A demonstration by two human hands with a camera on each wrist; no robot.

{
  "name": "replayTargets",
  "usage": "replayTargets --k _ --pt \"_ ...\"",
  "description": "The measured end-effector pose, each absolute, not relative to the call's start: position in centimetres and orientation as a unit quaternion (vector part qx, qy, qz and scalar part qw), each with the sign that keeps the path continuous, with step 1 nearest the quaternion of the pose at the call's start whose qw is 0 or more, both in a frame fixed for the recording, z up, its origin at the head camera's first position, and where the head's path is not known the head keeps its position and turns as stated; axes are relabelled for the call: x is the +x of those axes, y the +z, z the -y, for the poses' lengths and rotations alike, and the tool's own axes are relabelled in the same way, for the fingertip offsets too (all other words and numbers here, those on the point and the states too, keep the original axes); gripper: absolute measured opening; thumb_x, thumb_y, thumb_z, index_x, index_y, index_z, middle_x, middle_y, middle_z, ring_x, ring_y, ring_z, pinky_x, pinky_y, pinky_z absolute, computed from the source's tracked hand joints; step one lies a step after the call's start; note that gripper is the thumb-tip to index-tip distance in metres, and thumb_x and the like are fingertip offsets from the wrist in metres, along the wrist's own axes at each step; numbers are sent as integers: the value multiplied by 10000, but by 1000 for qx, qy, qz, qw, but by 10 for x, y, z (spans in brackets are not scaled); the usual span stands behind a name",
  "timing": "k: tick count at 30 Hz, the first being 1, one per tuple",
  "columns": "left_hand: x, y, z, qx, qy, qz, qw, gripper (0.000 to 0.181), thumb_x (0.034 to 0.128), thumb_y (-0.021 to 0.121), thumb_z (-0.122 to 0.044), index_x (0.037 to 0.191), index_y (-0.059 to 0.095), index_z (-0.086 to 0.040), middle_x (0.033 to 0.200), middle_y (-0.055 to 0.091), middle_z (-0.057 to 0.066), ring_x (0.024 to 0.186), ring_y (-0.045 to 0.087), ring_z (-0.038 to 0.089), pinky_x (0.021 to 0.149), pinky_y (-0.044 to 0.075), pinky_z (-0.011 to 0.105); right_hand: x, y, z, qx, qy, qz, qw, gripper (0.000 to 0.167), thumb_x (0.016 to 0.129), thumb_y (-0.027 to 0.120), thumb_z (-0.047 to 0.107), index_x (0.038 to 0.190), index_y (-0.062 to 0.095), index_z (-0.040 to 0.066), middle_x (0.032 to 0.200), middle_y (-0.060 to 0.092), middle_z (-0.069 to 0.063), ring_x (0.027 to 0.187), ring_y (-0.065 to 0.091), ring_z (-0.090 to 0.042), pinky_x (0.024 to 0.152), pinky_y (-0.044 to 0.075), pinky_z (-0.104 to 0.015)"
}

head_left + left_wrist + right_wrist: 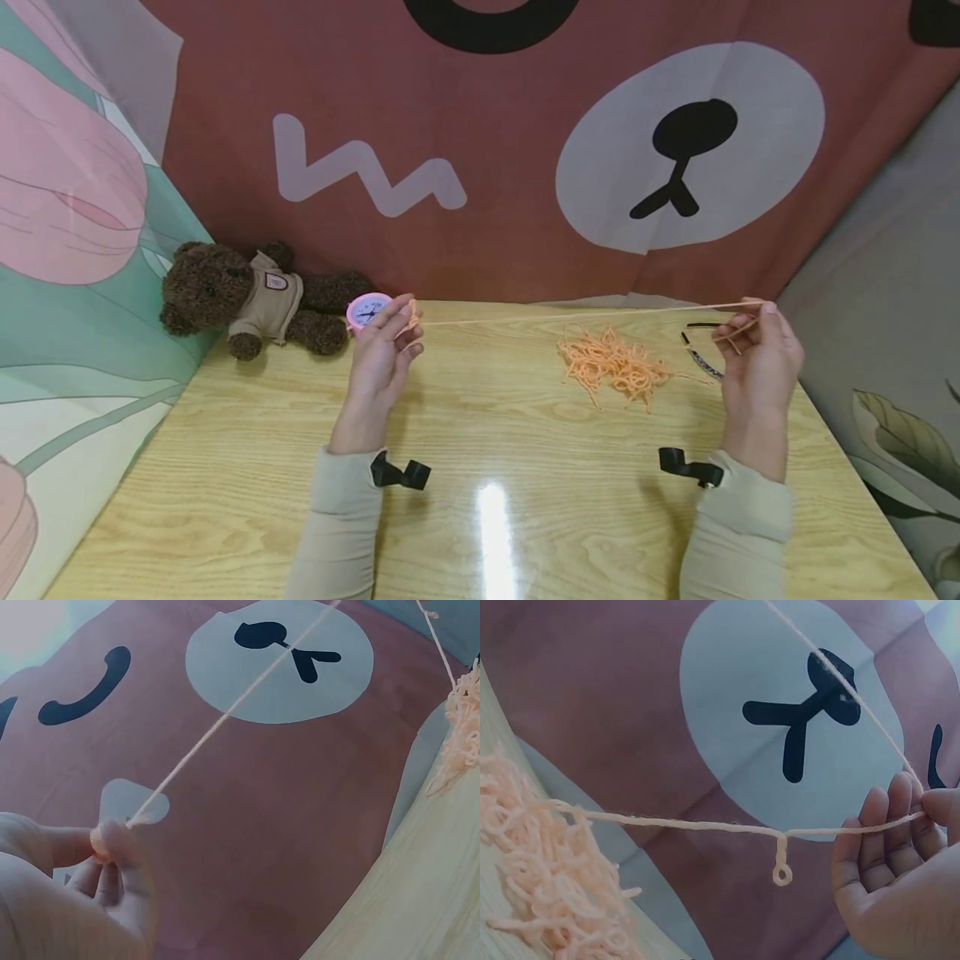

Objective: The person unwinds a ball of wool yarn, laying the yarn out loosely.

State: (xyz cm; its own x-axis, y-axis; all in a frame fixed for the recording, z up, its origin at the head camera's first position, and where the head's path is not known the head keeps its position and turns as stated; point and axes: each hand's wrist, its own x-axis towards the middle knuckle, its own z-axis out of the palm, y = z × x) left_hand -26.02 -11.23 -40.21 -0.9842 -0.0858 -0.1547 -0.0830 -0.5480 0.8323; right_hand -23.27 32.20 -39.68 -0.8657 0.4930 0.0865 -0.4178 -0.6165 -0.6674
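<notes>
A strand of orange yarn (555,316) runs taut between the two raised hands. My left hand (380,354) pinches one end, where a small wound bit of yarn (101,844) shows between thumb and fingers in the left wrist view. At the other end my right hand (765,362) pinches the strand between thumb and forefinger. From there the yarn trails across the fingers to a loose, tangled pile of orange yarn (615,365) on the table. A small twisted loop (782,871) hangs from that trailing length in the right wrist view.
A brown teddy bear (270,296) in a beige shirt lies at the back left of the wooden table (465,425). A pink clock (363,308) is behind the left hand. Near the right hand lies a dark, curved, headband-like item (703,360). A printed cloth (487,208) hangs behind.
</notes>
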Motion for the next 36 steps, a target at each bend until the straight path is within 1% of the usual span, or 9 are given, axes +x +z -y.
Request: replayTargets --k 3,9,16,18,20,24,27,31,36 --pt "-261 -402 115 105 -873 476 12 192 1047 571 -183 1234 616 -184 973 607 -84 718 608 48 589 488 167 -232 -397 -325 -54 903 337 260 302 1009 631 194 1114 640 -89 760 644 -121 640 603 -243 599 559 -344" --pt "-262 -401 124 126 -886 443 59 84 1055 548 -175 1091 616 -209 907 605 -67 738 616 68 614 475 183 -230 -397 -334 -85 910 301 273 264 1003 643 202 1088 646 -48 740 631 -119 607 587 -249 582 550 -353" --pt "-263 -403 134 142 -888 428 93 133 1068 512 -177 1078 635 -224 926 580 -54 815 542 102 655 456 210 -226 -399 -350 -151 907 255 298 190 1027 609 181 1107 652 13 737 622 -102 583 563 -242 536 510 -349" --pt "-263 -402 134 139 -891 422 94 132 1066 513 -166 1070 632 -222 929 586 -56 816 535 99 661 468 204 -226 -399 -353 -184 898 261 304 169 1014 629 165 1116 667 36 779 646 -88 617 589 -228 547 519 -335" --pt "-263 -401 131 131 -898 409 93 121 1059 523 -137 1060 627 -199 925 606 -47 801 548 100 657 486 197 -227 -398 -353 -215 886 279 300 168 1011 632 168 1134 679 63 863 664 -64 698 618 -206 584 538 -311" --pt "-262 -399 118 104 -911 392 76 91 1037 553 -77 1063 598 -151 869 632 -32 749 601 90 639 527 186 -233 -396 -346 -246 867 324 289 158 1016 617 166 1123 699 82 981 686 -35 813 658 -171 627 548 -254" --pt "-260 -398 105 86 -913 395 59 109 1022 569 -43 1085 579 -130 835 642 -27 731 636 89 646 554 194 -239 -395 -329 -228 858 362 284 158 1021 608 157 1100 705 61 973 704 -40 811 677 -164 641 551 -239" --pt "-255 -400 91 58 -904 424 17 172 1028 554 -39 1191 559 -93 859 666 -21 756 665 88 693 583 198 -247 -399 -294 -154 837 463 247 218 1024 609 200 1155 687 43 972 707 -41 840 700 -158 727 587 -230" --pt "-252 -402 79 14 -885 462 -49 306 1043 510 -33 1349 497 -23 956 702 16 831 721 100 773 608 207 -252 -405 -254 -37 791 591 152 339 1032 586 299 1224 659 31 1018 708 -18 939 723 -166 825 602 -222"
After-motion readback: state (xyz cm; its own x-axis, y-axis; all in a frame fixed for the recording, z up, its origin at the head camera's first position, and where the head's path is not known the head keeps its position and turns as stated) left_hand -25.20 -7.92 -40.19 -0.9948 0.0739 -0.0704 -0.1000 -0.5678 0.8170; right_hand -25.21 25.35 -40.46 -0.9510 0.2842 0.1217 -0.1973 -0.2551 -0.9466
